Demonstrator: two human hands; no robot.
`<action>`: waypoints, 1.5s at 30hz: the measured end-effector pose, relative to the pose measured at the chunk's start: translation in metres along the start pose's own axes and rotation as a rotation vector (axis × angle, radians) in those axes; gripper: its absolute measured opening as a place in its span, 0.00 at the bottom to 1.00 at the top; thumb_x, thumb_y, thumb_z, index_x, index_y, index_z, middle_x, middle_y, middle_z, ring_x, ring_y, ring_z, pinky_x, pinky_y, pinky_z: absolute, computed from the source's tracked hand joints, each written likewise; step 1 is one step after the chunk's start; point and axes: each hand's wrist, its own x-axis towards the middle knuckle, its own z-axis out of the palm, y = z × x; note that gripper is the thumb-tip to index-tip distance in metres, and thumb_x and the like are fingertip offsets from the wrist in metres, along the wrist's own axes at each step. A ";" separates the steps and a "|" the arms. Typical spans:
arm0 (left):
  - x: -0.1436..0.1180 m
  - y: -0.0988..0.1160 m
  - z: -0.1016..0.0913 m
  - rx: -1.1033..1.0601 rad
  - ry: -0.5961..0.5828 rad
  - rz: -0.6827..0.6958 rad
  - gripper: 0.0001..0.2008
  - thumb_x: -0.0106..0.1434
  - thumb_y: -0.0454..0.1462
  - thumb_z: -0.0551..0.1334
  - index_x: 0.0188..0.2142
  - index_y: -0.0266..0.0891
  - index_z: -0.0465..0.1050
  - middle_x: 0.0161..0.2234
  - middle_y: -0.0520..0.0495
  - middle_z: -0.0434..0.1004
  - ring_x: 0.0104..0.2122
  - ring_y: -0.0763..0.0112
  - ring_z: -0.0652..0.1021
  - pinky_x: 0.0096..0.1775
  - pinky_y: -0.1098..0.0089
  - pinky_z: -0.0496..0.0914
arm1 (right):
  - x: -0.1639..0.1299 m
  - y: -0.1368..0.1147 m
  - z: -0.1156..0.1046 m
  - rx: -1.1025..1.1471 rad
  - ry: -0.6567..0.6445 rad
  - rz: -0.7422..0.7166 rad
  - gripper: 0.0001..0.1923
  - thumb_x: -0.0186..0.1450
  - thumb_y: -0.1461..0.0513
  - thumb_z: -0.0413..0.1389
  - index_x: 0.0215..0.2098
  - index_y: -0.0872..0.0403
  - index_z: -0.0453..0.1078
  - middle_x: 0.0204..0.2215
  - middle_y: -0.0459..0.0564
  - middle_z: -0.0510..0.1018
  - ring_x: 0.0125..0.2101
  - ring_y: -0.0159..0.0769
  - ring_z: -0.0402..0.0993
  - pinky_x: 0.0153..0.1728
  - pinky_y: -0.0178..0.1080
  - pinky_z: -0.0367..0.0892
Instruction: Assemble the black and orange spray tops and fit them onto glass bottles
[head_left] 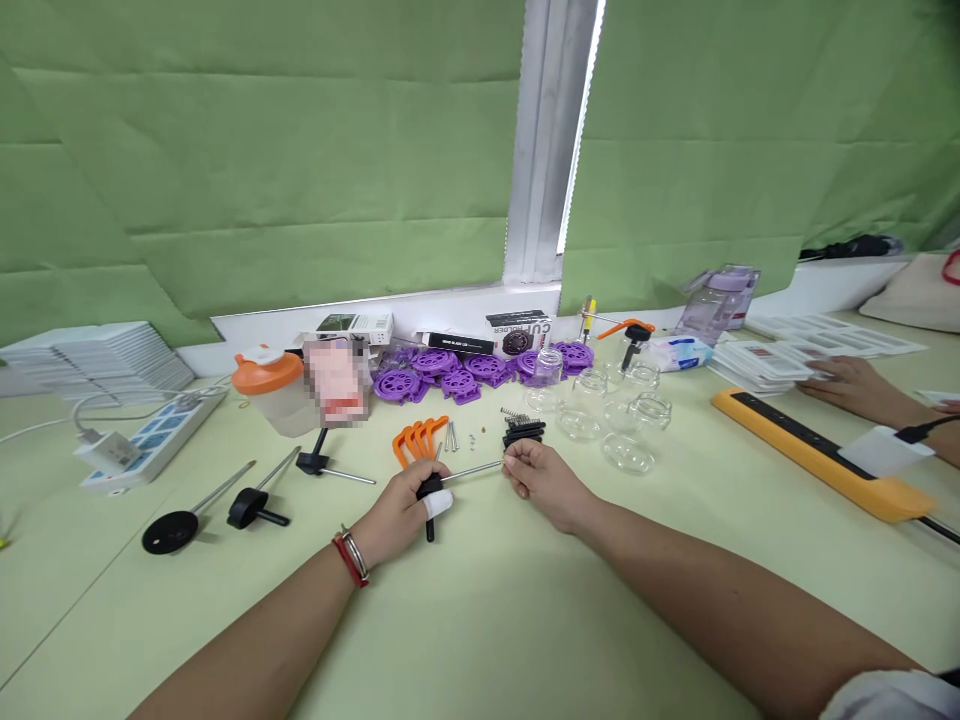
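My left hand (pixel 409 508), a white wrap on its thumb, is closed around a black plastic part with a thin metal rod (pixel 472 470) sticking out to the right. At the rod's far tip, the fingertips of my right hand (pixel 541 480) are pinched together; whether a small piece is also between them is hidden. Just behind my right hand lie black plastic pieces (pixel 523 430) and several springs (pixel 517 415). Orange crank handles (pixel 420 440) and screws (pixel 452 436) are on the table behind my left hand. Similar black parts with rods (pixel 251 508) lie to the left.
Purple plastic discs (pixel 435 365) lie along the back near boxes (pixel 457 343). Glass jars (pixel 630 450) stand right of centre. An orange-lidded cup (pixel 266 372) and a white power strip (pixel 154 440) are left; a yellow power strip (pixel 817 455) and another person's hand (pixel 844 385) are right.
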 end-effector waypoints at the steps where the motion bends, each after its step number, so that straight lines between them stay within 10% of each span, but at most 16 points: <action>1: 0.000 0.000 0.000 0.001 0.001 0.002 0.10 0.60 0.41 0.57 0.41 0.41 0.68 0.34 0.50 0.67 0.34 0.69 0.68 0.38 0.70 0.63 | 0.000 0.000 0.000 -0.006 -0.002 -0.002 0.11 0.58 0.55 0.54 0.28 0.54 0.60 0.22 0.41 0.66 0.17 0.23 0.55 0.21 0.32 0.52; 45: 0.000 -0.001 -0.002 0.018 -0.012 0.034 0.11 0.60 0.42 0.57 0.41 0.41 0.68 0.36 0.48 0.68 0.36 0.67 0.69 0.39 0.69 0.64 | 0.004 0.012 -0.005 -0.124 -0.093 -0.020 0.11 0.61 0.53 0.51 0.30 0.52 0.60 0.25 0.43 0.68 0.20 0.26 0.58 0.22 0.32 0.56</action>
